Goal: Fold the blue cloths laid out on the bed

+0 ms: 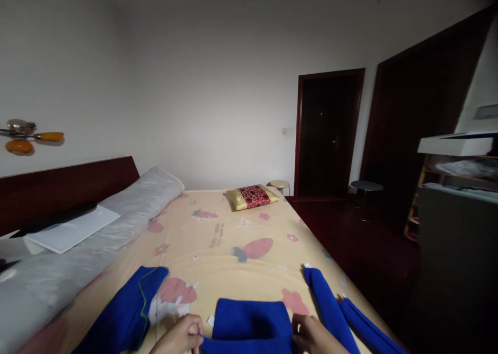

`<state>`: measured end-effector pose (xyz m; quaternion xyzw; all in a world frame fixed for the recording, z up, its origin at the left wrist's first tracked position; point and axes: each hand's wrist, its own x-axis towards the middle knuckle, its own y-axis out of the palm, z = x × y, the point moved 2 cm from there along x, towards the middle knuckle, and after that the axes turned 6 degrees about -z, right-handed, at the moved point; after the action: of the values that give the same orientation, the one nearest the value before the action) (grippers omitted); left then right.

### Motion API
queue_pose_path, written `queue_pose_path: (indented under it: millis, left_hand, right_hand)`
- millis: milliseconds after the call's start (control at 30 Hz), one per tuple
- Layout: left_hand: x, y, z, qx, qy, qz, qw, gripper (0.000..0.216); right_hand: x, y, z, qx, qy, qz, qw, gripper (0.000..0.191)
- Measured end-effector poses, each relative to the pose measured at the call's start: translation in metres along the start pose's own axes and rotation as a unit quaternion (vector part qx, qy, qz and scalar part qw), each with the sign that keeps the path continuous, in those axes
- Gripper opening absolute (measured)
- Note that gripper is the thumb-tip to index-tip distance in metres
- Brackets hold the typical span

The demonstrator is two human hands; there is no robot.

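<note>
A blue cloth [249, 317], partly folded over, lies on the bed at the bottom middle. My left hand [182, 334] pinches the left end of its near folded edge, close to a small white tag. At the right end of that edge my right hand [311, 333] grips the cloth between thumb and fingers. Left of my hands spreads another blue cloth [120, 312] with a green-stitched edge. On the right lie two narrow folded blue cloths, one [329, 304] nearer to my right hand and one [365, 323] beyond it. The nearest part of the held cloth is cut off by the frame.
The bed [221, 240] has a carrot-patterned sheet. A red and gold pillow [252, 196] rests at its far end. Along the headboard lies a grey bolster [143, 208] with a white flat panel [73, 228]. Stools [367, 186] and shelves stand to the right.
</note>
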<state>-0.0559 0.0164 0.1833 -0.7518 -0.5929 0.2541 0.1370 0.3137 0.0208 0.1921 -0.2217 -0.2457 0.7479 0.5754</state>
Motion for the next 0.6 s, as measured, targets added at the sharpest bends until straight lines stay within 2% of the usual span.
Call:
queue_pose_path:
  millis: [400,600]
  left_hand:
    - [0.007,0.003,0.015,-0.015,0.01,0.009,1.0,0.014]
    - [0.002,0.001,0.003,0.005,0.001,-0.004,1.0,0.013]
  right_hand:
    - [0.003,0.002,-0.005,0.0,0.008,0.006,1.0,0.012]
    - [0.003,0.004,-0.005,0.002,0.009,0.002,1.0,0.012]
